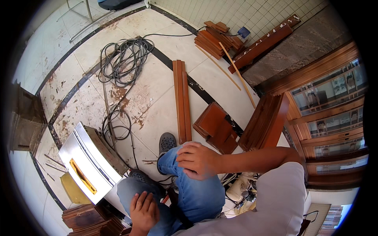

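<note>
My left hand [144, 212] rests on the left leg of my blue jeans, fingers lying loosely over the cloth and holding nothing. Draped over my right knee [204, 192], my right hand [197, 160] has its fingers slightly apart and bent round the knee, with no tool in it. To the left of my legs stands a small table saw [92, 161] with a shiny metal top and a yellow insert [82, 176]. Beyond my right shoe [167, 143] lie long reddish-brown wooden boards [181, 102].
A coiled black cable [124, 63] spreads over the dusty tiled floor. Short wooden panels [215, 126] and a long trough-like wooden piece [264, 122] lie to the right, before glazed wooden doors [330, 126]. More boards [212, 41] are stacked by the far wall. Planks [88, 220] lie at lower left.
</note>
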{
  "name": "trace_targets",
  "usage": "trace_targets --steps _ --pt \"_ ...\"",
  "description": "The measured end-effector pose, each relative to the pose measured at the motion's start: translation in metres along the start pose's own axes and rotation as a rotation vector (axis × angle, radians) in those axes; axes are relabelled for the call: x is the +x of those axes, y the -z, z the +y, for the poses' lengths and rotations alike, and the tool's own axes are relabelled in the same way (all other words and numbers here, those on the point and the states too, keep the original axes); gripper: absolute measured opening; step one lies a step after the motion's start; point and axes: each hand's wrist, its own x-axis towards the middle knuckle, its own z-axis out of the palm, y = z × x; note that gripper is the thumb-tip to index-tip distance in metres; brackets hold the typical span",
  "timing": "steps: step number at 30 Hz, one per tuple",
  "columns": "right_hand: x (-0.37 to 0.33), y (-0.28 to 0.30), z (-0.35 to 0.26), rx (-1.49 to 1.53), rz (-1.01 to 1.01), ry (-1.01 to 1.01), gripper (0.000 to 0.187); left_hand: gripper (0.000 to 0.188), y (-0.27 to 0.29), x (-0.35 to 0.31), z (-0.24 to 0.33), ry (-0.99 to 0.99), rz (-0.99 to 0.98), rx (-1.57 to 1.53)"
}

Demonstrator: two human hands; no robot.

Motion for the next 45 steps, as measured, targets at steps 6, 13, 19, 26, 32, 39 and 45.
trace_targets --steps 6,13,19,26,32,39,45 --pt "0.019 0.012 0.045 0.249 -0.075 -0.049 0.034 0.035 0.015 0.059 -0.053 -0.024 -0.174 -0.195" --pt "0.041 0.024 0.092 0.389 -0.057 -0.236 0.032 0.037 0.031 0.149 -0.087 -0.069 -0.455 -0.315" --pt "0.034 0.027 0.085 0.462 -0.090 -0.459 0.013 0.027 0.038 0.180 -0.072 -0.116 -0.646 -0.366" --pt "0.052 -0.003 0.058 0.564 -0.089 -0.714 0.014 0.024 0.069 0.170 -0.061 -0.113 -0.855 -0.393" --pt "0.049 -0.024 0.036 0.418 -0.199 -0.978 0.026 0.054 0.153 0.304 -0.005 -0.009 -0.858 -0.101" --pt "0.060 0.023 0.063 0.455 -0.276 -1.257 0.032 0.089 0.174 0.433 0.006 0.329 -0.797 -0.094" --pt "0.024 0.086 0.213 0.793 -0.054 -1.642 0.037 0.086 0.097 0.501 -0.063 0.427 -0.932 -0.095"
